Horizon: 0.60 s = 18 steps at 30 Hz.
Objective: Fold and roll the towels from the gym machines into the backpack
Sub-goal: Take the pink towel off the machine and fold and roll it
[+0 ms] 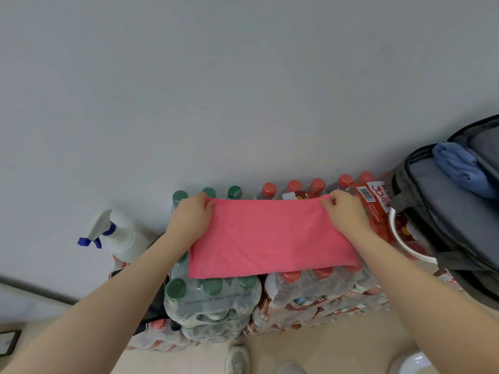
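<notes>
A pink towel point(267, 238), folded to a flat rectangle, lies across the tops of stacked bottle packs against the wall. My left hand point(193, 217) pinches its far left corner. My right hand point(347, 211) pinches its far right corner. A grey backpack point(442, 211) stands open at the right, with a blue towel point(461, 168) tucked into its top.
Shrink-wrapped packs of green-capped bottles point(213, 300) and red-capped bottles point(318, 290) form the work surface. A white spray bottle point(118, 236) with a blue nozzle stands at the left. A white round rim point(405, 247) shows beside the backpack. My shoe point(237, 360) is on the beige floor below.
</notes>
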### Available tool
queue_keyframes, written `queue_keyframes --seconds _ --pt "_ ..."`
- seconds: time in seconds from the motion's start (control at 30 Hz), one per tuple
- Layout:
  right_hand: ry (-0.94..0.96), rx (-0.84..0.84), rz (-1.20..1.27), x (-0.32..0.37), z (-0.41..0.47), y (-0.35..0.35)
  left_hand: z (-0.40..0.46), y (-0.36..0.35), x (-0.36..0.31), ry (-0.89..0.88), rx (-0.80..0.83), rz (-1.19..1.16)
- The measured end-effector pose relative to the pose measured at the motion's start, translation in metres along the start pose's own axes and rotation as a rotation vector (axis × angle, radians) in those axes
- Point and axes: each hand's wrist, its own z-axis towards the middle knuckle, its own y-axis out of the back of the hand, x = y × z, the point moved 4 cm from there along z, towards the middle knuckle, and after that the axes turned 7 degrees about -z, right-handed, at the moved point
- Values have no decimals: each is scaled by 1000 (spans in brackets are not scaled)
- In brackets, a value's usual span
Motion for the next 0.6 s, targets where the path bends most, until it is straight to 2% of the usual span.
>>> queue_keyframes --seconds 0.07,0.13,0.17,0.23,0.3,0.33,0.4,0.5,0.6 --pt "-44 -3 -105 5 -5 1 -2 0 -2 -20 -46 138" --pt "-30 -48 -261 16 -12 4 -5 1 -10 -196 -170 288" --pt "40 -118 -308 26 -18 5 -8 0 -18 -324 -207 335" --pt "313 -204 -267 56 -34 -2 -15 -13 -33 -579 -180 360" --pt "585 -83 -212 85 -53 -23 -25 -34 -41 -696 7 374" --pt "656 32 -222 94 -61 -35 -29 -42 -42 -675 128 377" --pt "669 213 -292 96 -67 -55 -33 -51 -31 -557 245 360" --pt "595 231 -385 76 -56 -57 -30 -48 -13 -423 196 392" --pt "444 211 -420 46 -43 -43 -29 -43 -7 -352 167 421"
